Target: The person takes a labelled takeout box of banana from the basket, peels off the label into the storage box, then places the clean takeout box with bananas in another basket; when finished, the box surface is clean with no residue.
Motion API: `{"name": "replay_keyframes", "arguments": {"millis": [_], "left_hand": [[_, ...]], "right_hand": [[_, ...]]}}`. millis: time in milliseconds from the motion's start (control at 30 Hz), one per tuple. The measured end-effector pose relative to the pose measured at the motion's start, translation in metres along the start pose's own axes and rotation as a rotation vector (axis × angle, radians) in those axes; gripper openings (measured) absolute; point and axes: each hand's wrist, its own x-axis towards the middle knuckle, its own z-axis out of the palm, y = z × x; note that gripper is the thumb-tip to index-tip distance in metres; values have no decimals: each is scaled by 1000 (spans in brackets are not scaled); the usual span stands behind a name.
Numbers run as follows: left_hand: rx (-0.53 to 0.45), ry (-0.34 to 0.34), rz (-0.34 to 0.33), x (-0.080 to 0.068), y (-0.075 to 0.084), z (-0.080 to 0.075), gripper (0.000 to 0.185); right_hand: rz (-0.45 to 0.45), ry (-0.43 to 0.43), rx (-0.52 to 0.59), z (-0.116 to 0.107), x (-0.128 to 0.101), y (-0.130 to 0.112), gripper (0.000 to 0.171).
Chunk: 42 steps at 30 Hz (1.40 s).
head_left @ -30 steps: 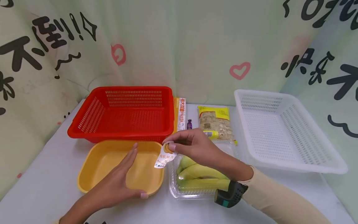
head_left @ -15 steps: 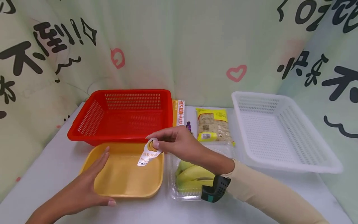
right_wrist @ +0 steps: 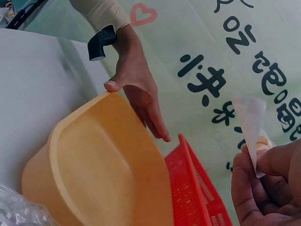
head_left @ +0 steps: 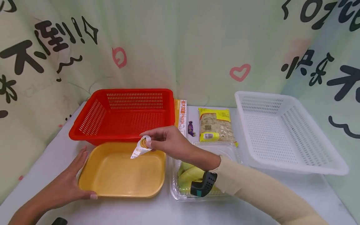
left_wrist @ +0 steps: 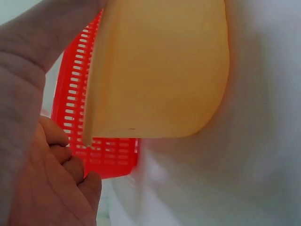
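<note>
My right hand (head_left: 171,143) pinches a white paper label (head_left: 139,149) printed with yellow bananas between thumb and fingers, over the back right of the yellow plastic basin (head_left: 121,178). In the right wrist view the label (right_wrist: 249,117) looks thin and slightly curved. My left hand (head_left: 63,186) lies along the basin's left end, its thumb at the front left corner and the fingers stretched toward the back. Seen from the right wrist, that thumb meets the basin rim. Bananas (head_left: 187,179) lie in a clear plastic container (head_left: 175,193), partly covered by my right wrist.
A red slotted basket (head_left: 132,120) stands behind the basin. At the right is a white slotted basket (head_left: 281,140). Between them lie a pasta pack (head_left: 182,115), a purple-wrapped candy (head_left: 191,128) and a yellow-topped bag (head_left: 216,125). A printed curtain (head_left: 202,47) hangs behind the table.
Both hands have moved left. The left hand has gone from over the basin to its left end. The right hand has carried the label from beside the banana container to over the basin.
</note>
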Motion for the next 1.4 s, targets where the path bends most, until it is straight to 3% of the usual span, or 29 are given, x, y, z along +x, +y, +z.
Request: {"name": "replay_keyframes", "arguments": {"millis": [233, 433, 633, 933, 1100, 1400], "left_hand": [[-70, -14, -11, 0, 0, 3, 137], [-117, -25, -22, -1, 6, 6, 139], [-138, -20, -21, -1, 10, 8, 140], [-108, 9, -62, -1, 11, 12, 143], [-86, 13, -85, -2, 12, 13, 144], [-81, 27, -68, -3, 15, 12, 142]], "right_hand": [[9, -59, 36, 5, 8, 4, 52], [64, -108, 54, 10, 13, 7, 32], [110, -159, -64, 15, 22, 13, 10], [140, -265, -127, 34, 40, 14, 9], [145, -285, -139, 42, 47, 17, 11], [156, -291, -188, 53, 55, 28, 12]]}}
